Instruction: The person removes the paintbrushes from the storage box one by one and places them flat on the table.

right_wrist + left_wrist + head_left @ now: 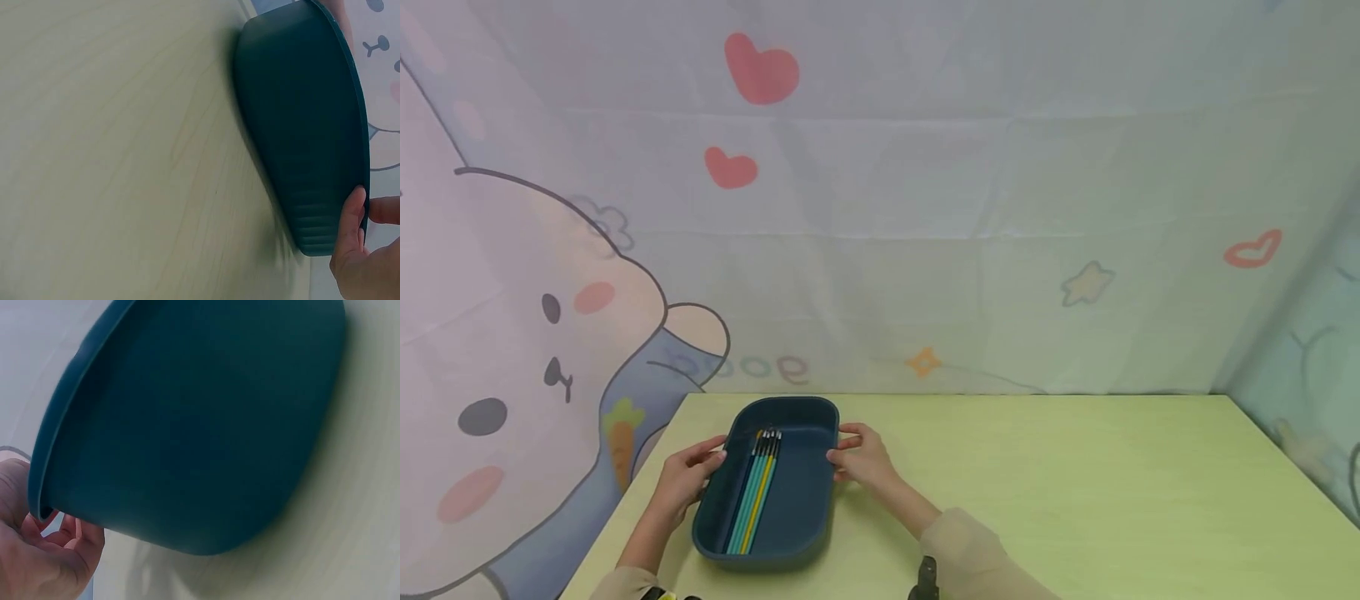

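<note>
A dark teal oblong tray (801, 500) with raised walls and rounded corners is held between both hands at the left part of the table. Several thin paintbrushes (755, 492), with teal, yellow and dark handles, lie side by side in its left half, bristle ends toward the back. My left hand (683, 479) grips the tray's left rim, thumb on top and fingers curled beneath, as the left wrist view shows. On the opposite side my right hand (863, 457) pinches the right rim (364, 150) between thumb and fingers. The tray's underside is hidden in the head view.
The pale yellow-green table (1075, 483) extends far to the right of the tray. Behind it hangs a light cloth backdrop (887, 192) printed with hearts, a star and a large cartoon animal. Another cloth panel (1322, 358) borders the right side.
</note>
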`<state>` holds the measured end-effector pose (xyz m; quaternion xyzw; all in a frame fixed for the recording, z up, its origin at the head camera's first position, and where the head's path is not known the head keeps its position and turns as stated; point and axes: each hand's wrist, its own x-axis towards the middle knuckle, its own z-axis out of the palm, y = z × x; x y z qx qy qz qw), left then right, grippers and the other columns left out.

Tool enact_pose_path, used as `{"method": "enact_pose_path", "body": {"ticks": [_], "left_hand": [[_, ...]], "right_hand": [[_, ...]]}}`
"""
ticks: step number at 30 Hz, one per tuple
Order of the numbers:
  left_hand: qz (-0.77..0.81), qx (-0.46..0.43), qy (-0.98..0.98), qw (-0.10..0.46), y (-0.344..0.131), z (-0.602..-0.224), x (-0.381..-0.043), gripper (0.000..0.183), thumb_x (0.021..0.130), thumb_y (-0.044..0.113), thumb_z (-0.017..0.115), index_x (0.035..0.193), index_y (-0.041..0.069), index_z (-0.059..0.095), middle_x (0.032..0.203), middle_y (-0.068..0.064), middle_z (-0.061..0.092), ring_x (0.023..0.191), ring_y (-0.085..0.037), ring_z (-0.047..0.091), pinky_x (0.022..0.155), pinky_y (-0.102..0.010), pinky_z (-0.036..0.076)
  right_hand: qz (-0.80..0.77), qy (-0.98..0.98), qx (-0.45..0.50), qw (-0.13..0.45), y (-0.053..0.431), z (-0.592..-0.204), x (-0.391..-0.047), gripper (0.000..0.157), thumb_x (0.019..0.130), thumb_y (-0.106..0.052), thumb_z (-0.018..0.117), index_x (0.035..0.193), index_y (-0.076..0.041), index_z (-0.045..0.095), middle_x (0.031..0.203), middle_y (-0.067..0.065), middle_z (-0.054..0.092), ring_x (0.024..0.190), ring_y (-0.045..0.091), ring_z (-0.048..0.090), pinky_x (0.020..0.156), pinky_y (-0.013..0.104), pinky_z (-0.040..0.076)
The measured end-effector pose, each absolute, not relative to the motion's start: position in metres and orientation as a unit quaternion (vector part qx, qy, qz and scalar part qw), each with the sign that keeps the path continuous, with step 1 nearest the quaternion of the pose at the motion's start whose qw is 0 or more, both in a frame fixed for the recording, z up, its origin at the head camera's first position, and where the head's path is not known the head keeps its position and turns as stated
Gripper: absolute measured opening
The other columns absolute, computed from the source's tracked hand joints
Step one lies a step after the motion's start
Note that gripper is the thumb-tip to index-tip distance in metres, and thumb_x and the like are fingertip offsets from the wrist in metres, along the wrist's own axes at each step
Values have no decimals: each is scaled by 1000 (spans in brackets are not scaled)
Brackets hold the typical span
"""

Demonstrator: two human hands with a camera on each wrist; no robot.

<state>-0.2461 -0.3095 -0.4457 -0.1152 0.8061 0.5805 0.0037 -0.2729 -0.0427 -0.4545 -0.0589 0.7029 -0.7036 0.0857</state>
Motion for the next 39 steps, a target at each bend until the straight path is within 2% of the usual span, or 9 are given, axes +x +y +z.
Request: {"method": "enact_pose_path", "body": {"ticks": [11,20,27,30,36,39], "left_hand": [[593,-113,797,11,-296,-447,-244,49,97,17,56,141,0,45,105,-5,65,79,-9,62,67,-27,53],[596,-110,796,12,-284,-448,-245,47,96,16,55,140,0,46,119,-22,60,80,-12,65,67,-29,54],[606,-113,787,13,-275,-450,-242,47,96,17,57,139,0,47,105,-8,65,77,-11,63,66,-28,53],[608,-116,785,12,-270,-451,-242,47,95,17,58,139,0,48,105,-7,66,76,-10,63,66,-28,53],[608,-112,786,6,-260,-450,-243,46,96,16,58,138,-1,49,113,-19,63,77,-12,64,65,-28,53],[611,-110,784,6,-254,-450,-244,45,96,16,58,137,-1,50,114,-21,63,77,-12,64,64,-28,54]], "right_hand": [[-694,712,-62,88,-26,-453,-268,54,84,2,65,134,8,45,96,14,54,68,15,63,60,32,58],[-694,712,-59,91,-12,-452,-266,55,84,2,65,134,9,43,97,14,53,64,11,59,62,34,58],[-693,713,-57,89,-4,-460,-266,55,84,3,64,134,10,43,101,17,54,66,13,60,58,28,56],[-691,716,-59,85,1,-463,-267,55,84,3,64,134,10,43,101,18,54,68,14,61,59,30,57],[-692,714,-59,85,12,-458,-265,56,84,2,65,134,10,43,103,19,54,66,13,61,60,29,56],[-692,715,-53,85,16,-457,-263,56,84,2,65,135,9,43,104,18,54,67,12,60,59,27,56]]}}
